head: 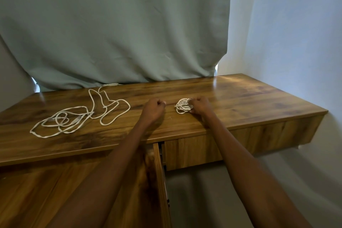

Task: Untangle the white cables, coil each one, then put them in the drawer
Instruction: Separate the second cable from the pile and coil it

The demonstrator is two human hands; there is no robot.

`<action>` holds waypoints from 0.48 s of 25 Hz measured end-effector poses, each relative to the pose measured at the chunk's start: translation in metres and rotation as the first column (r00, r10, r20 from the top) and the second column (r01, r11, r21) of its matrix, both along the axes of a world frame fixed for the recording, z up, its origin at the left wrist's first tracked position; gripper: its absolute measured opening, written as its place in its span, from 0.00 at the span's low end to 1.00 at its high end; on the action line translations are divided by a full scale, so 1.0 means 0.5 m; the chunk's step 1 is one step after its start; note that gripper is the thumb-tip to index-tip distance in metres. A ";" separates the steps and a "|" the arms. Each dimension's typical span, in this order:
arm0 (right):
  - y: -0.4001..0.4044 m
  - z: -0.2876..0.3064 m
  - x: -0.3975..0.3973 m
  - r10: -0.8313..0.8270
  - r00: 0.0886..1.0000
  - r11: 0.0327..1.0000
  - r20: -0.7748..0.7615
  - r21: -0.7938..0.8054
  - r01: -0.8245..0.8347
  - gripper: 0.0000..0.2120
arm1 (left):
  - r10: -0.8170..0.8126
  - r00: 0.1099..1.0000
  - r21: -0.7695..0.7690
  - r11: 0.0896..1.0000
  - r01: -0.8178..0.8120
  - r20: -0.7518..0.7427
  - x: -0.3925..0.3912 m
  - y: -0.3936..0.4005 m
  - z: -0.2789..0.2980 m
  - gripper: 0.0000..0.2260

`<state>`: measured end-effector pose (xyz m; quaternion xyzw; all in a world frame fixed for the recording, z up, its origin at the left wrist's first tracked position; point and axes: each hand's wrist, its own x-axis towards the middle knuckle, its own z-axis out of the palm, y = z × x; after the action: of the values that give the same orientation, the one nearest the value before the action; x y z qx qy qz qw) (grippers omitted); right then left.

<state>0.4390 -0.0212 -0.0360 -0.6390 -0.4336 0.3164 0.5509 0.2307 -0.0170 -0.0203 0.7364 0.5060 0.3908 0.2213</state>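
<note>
A small coiled bundle of white cable [182,106] lies on the wooden desk top [240,98], right of centre. My right hand [200,106] grips its right side with curled fingers. My left hand [154,107] hovers just left of the bundle, fingers curled into a fist that holds nothing I can see. A long loose white cable [81,114] sprawls in tangled loops over the left part of the desk, one end reaching the back edge. The left drawer [159,172] under the desk is pulled out toward me; my left forearm hides much of it.
A grey-green curtain [114,27] hangs behind the desk and touches its back edge. A white wall [296,42] stands to the right. The right drawer front [194,152] is closed.
</note>
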 end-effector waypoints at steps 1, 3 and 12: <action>0.001 -0.001 0.000 0.002 1.000 1.000 -0.002 -0.018 -0.002 0.04 | 0.002 1.000 0.000 1.000 -0.002 -0.012 -0.003 0.002 -0.002 0.12; -0.002 -0.002 -0.002 0.003 0.999 0.999 0.032 -0.033 -0.002 0.05 | 0.008 1.000 0.000 1.000 -0.008 -0.018 -0.012 0.001 -0.008 0.12; -0.071 -0.013 -0.039 -0.163 0.957 0.971 0.240 0.209 0.113 0.08 | 0.026 0.999 0.047 0.999 -0.025 -0.030 -0.054 -0.016 -0.012 0.10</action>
<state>0.4196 -0.0567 -0.0425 -0.6469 -0.4838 0.1485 0.5704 0.2035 -0.0249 -0.0262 0.7407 0.5094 0.3941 0.1912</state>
